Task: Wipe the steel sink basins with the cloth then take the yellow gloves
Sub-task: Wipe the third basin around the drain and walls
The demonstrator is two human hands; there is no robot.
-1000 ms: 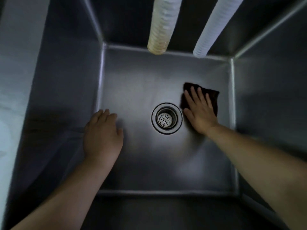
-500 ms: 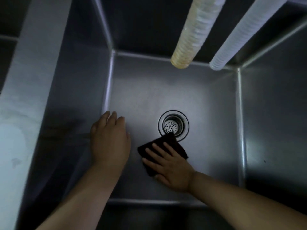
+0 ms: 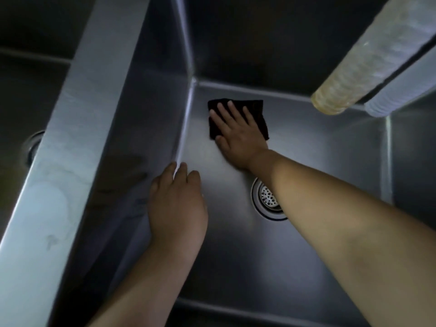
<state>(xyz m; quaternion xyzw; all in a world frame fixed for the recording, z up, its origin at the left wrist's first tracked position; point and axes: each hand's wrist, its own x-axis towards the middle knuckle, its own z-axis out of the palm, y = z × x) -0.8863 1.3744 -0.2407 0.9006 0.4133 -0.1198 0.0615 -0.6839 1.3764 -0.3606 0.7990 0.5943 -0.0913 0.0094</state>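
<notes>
The small dark folded wiping cloth (image 3: pixel 238 118) lies flat on the floor of the deep brushed-steel sink basin (image 3: pixel 318 142), in the far left corner, just beside the left wall. The right hand (image 3: pixel 238 133) presses it down with straight, spread fingers; the palm covers most of the cloth. The left hand (image 3: pixel 178 204) rests flat on the basin floor near the left wall, fingers relaxed, holding nothing.

Handling: the cloth appears soft, thin and light. It should conform to corners and seams, but it can bunch or slide out from under the palm on smooth steel. Apply pressure through the whole flat hand; to lift it, pinch a free edge at its far side.

Surface: the steel is smooth, and probably slick if wet; wetness cannot be confirmed in this dim light. The round perforated metal drain strainer (image 3: pixel 269 199) sits in the floor, partly behind the right forearm.

Surroundings: a broad steel divider (image 3: pixel 77 128) separates this basin from a second basin (image 3: pixel 26 97) on the left. Two ribbed hoses, one yellowed (image 3: pixel 368 64) and one white (image 3: pixel 401 90), hang above. No yellow gloves are in view.
</notes>
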